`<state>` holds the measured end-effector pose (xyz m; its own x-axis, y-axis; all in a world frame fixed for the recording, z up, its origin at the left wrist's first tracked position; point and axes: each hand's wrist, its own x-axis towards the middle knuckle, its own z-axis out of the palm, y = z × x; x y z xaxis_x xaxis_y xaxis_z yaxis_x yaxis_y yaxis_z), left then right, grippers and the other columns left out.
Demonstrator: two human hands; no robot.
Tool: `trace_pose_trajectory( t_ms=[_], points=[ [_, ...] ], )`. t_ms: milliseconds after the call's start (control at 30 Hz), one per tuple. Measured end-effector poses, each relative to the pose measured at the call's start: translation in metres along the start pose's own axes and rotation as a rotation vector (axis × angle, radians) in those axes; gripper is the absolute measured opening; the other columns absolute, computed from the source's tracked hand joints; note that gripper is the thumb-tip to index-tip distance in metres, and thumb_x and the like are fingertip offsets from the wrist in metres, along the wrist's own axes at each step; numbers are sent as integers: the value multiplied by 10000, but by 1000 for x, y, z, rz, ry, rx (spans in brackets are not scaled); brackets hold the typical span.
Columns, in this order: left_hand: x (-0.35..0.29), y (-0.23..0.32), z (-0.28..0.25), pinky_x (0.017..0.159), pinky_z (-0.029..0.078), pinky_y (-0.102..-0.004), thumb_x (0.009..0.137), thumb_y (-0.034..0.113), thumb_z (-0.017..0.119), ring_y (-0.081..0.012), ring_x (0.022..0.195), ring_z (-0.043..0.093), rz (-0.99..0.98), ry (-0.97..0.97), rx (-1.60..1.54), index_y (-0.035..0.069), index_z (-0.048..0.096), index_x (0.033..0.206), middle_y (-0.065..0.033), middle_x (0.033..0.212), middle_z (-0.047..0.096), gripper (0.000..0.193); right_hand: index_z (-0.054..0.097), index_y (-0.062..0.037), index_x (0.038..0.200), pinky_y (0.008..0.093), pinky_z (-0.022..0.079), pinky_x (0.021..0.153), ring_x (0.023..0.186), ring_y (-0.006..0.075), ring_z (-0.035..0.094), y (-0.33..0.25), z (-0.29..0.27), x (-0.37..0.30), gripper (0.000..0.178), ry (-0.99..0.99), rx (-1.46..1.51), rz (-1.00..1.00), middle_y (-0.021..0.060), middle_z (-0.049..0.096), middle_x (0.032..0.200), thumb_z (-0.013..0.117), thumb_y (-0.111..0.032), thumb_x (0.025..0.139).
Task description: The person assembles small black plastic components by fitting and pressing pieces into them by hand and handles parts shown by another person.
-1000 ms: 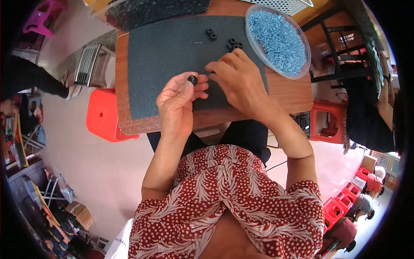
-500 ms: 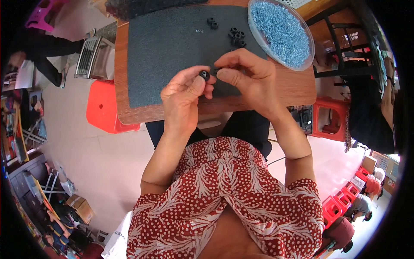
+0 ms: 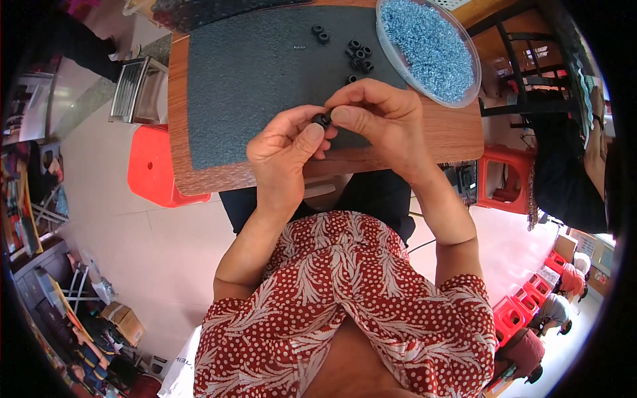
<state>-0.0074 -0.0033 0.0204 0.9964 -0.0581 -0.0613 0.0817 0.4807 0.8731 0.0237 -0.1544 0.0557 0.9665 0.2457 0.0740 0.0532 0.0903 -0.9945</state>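
Between the thumb and fingers of my left hand (image 3: 284,147) is a small round black plastic part (image 3: 322,120), held above the near edge of a dark grey mat (image 3: 245,86). My right hand (image 3: 390,126) is closed in a pinch right beside it, its fingertips meeting the part's right side. Something small and dark seems to be in that pinch, but the fingers mostly hide it. Beyond the hands, several similar black ring-shaped parts (image 3: 359,54) lie on the mat, with a smaller group of them (image 3: 321,34) farther left. A tiny metallic piece (image 3: 300,47) lies near that group.
At the right, a round clear tray (image 3: 458,104) holds a heap of small shiny blue pieces (image 3: 431,50). The wooden table (image 3: 451,132) borders the mat. A red stool (image 3: 149,164) stands left of the table, another red stool (image 3: 507,179) right. Dark clutter (image 3: 199,13) lines the far edge.
The right fingertips have closed in against the black part, which has turned in the left fingers. The view has shifted slightly. A person at the far left has moved farther away.
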Motion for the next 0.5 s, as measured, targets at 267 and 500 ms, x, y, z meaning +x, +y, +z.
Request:
trace_pose_trajectory(
  t_ms=[267,500],
  points=[
    [1,0,3,622,493,-216,868,77,594,-129,739,613,-33,7,5,-49,576,1073,-118,882,648,242,638,38,846,234,492,635,676,106,600,3,-6,2,58,-22,83,82,61,633,731,627,5,799],
    [6,-2,0,623,501,-243,884,60,559,-153,726,616,-129,-74,-230,-55,570,1070,-142,888,645,220,630,53,848,241,500,626,665,110,603,-7,-7,1,64,25,91,133,66,633,734,625,10,801]
  ],
)
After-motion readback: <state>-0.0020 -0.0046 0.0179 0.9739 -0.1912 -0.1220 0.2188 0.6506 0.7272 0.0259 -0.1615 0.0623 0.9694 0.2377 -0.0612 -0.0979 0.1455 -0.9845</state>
